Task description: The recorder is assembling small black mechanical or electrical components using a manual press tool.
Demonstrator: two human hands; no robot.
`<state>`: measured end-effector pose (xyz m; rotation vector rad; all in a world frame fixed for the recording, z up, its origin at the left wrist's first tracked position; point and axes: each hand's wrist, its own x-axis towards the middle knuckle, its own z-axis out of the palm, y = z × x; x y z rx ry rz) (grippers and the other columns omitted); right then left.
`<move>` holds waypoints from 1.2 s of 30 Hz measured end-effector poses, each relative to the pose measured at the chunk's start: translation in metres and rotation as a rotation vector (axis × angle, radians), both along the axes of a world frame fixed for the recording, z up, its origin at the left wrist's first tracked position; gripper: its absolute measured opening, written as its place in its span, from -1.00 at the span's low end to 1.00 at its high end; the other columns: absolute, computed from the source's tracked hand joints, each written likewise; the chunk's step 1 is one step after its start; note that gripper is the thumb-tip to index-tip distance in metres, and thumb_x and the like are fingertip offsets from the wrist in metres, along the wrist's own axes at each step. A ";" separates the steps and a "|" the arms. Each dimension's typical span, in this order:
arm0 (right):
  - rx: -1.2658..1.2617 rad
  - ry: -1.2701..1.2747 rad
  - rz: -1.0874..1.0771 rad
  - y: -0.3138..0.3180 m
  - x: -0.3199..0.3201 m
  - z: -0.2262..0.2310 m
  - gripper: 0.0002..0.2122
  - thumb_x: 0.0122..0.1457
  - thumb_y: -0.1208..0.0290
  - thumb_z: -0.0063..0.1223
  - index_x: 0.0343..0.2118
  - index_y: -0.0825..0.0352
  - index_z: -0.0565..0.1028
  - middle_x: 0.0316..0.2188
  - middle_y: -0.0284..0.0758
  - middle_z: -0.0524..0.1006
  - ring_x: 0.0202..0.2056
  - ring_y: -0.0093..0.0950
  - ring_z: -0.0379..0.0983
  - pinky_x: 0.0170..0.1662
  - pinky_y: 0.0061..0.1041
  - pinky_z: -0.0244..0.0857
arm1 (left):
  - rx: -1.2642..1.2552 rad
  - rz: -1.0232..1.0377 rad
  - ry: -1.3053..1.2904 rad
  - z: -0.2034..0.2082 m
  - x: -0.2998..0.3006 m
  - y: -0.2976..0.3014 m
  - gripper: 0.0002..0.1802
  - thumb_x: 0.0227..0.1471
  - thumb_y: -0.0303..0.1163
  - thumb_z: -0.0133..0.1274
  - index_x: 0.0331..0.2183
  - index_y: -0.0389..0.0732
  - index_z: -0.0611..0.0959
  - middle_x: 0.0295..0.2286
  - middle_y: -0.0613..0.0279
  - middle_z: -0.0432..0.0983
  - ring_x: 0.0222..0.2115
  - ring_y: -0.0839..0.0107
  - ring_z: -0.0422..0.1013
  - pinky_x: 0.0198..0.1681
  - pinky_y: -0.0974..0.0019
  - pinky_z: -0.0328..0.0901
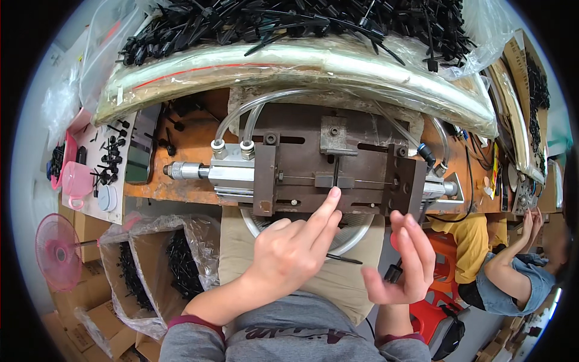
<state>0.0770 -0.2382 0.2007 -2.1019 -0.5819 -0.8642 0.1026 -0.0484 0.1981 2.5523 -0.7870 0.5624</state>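
Note:
My left hand (295, 250) reaches over the front of a brown metal fixture (307, 130), index and middle fingers stretched out. Its index fingertip touches the lower end of a black stemmed plastic part (336, 172), upright between small grey jaw blocks (344, 181). From beneath the curled fingers of this hand sticks out a thin black rod (345, 259); its other end is hidden. Just right of the fixture's front, my right hand (410, 262) is raised with fingers bent. Between its thumb and fingers sits a black plastic piece (393, 273), partly covered.
Air cylinders (232, 175) with clear hoses (241, 111) flank the fixture. Behind it, a plastic-lined tray (301, 63) is heaped with black parts. Lined boxes (154, 271) and a pink fan (58, 250) stand at left. A co-worker (512, 271) sits at right beside red stools (431, 314).

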 end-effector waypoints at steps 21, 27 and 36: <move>-0.035 0.229 -0.041 0.006 -0.003 0.019 -0.70 -0.16 0.62 0.40 -0.28 0.37 0.61 -0.03 -0.03 0.50 -0.11 -0.17 0.55 -0.12 -0.37 0.53 | -0.025 -0.012 0.061 0.001 0.004 0.001 -0.74 -0.15 -0.40 0.30 -0.32 -0.23 0.69 -0.02 0.20 0.55 -0.70 0.56 0.41 -0.63 0.48 0.25; -0.225 0.246 0.057 0.009 0.019 0.013 -0.72 -0.17 0.63 0.32 -0.31 0.45 0.59 -0.04 -0.06 0.55 -0.27 -0.28 0.58 -0.22 -0.44 0.47 | -0.152 -0.257 0.327 0.021 -0.004 0.030 -0.66 -0.20 -0.33 0.36 -0.30 -0.22 0.71 -0.05 0.15 0.57 -0.64 0.45 0.49 -0.55 0.48 0.36; -0.492 0.235 0.036 0.028 0.029 0.007 -0.77 -0.14 0.58 0.14 -0.33 0.39 0.57 -0.04 -0.17 0.57 -0.62 -0.57 0.42 -0.48 -0.61 0.32 | -0.842 -0.211 0.820 0.009 -0.029 0.044 -0.67 0.19 -0.21 0.07 -0.25 -0.34 0.60 -0.35 0.11 0.51 -0.36 0.38 0.48 -0.31 0.43 0.36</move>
